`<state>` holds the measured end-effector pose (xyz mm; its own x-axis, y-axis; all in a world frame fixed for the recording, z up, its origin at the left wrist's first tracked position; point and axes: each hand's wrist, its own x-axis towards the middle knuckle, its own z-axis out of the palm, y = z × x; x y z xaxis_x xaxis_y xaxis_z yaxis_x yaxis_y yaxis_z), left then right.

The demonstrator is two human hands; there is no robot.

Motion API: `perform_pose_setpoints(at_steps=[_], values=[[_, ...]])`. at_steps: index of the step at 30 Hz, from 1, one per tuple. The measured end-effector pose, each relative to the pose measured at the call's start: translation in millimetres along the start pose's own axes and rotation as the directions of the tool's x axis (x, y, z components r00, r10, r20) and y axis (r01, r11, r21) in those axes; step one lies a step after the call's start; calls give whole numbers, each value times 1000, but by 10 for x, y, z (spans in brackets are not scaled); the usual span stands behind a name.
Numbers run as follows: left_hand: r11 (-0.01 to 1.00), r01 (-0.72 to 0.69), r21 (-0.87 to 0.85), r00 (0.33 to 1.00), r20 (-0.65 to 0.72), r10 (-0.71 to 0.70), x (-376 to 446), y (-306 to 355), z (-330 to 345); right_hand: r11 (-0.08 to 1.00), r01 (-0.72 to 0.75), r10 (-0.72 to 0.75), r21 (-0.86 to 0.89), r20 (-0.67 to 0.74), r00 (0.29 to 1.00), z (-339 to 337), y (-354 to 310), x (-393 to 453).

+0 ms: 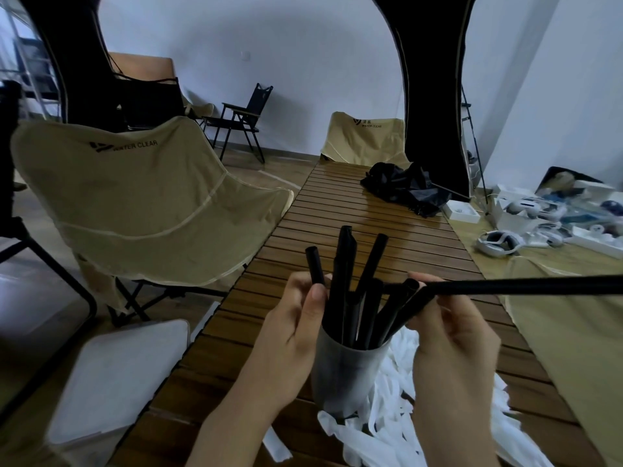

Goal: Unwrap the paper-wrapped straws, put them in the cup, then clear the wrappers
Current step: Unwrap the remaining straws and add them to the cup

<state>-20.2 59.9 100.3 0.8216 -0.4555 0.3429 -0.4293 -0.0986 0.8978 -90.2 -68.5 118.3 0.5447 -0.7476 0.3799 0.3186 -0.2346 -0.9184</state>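
Note:
A grey cup point(344, 375) stands on the slatted wooden table point(371, 224), holding several black straws point(347, 281) that fan upward. My left hand point(296, 318) wraps around the cup's upper left side, thumb near the rim. My right hand point(448, 328) pinches one long black straw point(526, 286) near its left end. That straw lies almost level and reaches to the right edge of the view, its left end at the cup's mouth. White paper wrappers point(404, 429) lie heaped on the table around and right of the cup.
A crumpled black cloth point(404, 188) sits at the table's far end. Tan camping chairs point(135, 197) stand left and behind. A white case point(118, 375) lies at lower left. White headsets and boxes point(539, 220) clutter a tan surface at the right.

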Motion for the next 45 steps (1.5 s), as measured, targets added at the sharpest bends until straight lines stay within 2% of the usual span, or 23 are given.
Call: perform_pose_setpoints(at_steps=[3, 5, 7, 10, 12, 14, 16, 17, 20, 22, 24, 28, 35, 37, 41, 43, 45], values=[[1000, 12, -12, 1000, -9, -12, 0, -19, 3, 991, 117, -117, -62, 2, 993, 17, 18, -2], [1000, 3, 5, 1000, -4, -3, -5, -3, 8, 987, 137, -135, -85, 24, 991, 21, 7, 9], [1000, 20, -2, 999, 25, -20, -13, 19, 10, 987, 101, -90, -122, 94, 992, 18, 41, 23], [1000, -7, -30, 999, 48, 9, 14, -30, 22, 956, 39, 39, -292, 257, 966, 30, 171, 28], [999, -17, -40, 999, 43, 18, 17, -50, 30, 936, 41, 66, -349, 292, 954, 41, 220, 11], [999, -13, -50, 999, 36, 15, 16, -29, 43, 959, -7, 93, -284, 289, 953, 45, 198, -6], [998, -3, -64, 999, 34, 5, 10, -21, 59, 988, -96, 124, -117, 265, 956, 51, 125, -5], [997, 3, -72, 1000, 32, 0, 7, -29, 63, 995, -89, 99, -48, 243, 965, 47, 85, -4], [995, 5, -97, 1000, 20, -3, 16, -71, 77, 991, 118, -127, 63, 170, 977, 31, -49, -23], [995, 5, -104, 1000, 13, -4, 26, -81, 87, 967, 251, -254, 36, 182, 950, 19, -103, -35], [994, 0, -109, 1000, 5, 0, 33, -91, 86, 952, 305, -295, -8, 230, 927, 18, -89, -25], [993, -34, -117, 999, 20, 36, 46, -130, 61, 956, 284, -254, -69, 279, 926, 25, 8, -9], [993, -3, -119, 1000, -15, 2, 47, -129, 59, 966, 248, -230, -68, 201, 952, -5, -31, 18], [992, -4, -123, 999, -43, -1, 42, -90, 62, 981, 193, -191, 11, 204, 960, -6, -26, 4], [994, -18, -106, 999, -37, 14, 50, -82, 56, 990, -10, -19, 138, 207, 978, 25, 47, -23], [997, -25, -74, 1000, -20, 23, 57, -116, 46, 993, -32, 4, 115, 232, 973, 38, 82, -22], [998, -48, -34, 999, 24, 49, 68, -155, 49, 998, 21, -37, 63, 257, 966, 44, 90, -21]])
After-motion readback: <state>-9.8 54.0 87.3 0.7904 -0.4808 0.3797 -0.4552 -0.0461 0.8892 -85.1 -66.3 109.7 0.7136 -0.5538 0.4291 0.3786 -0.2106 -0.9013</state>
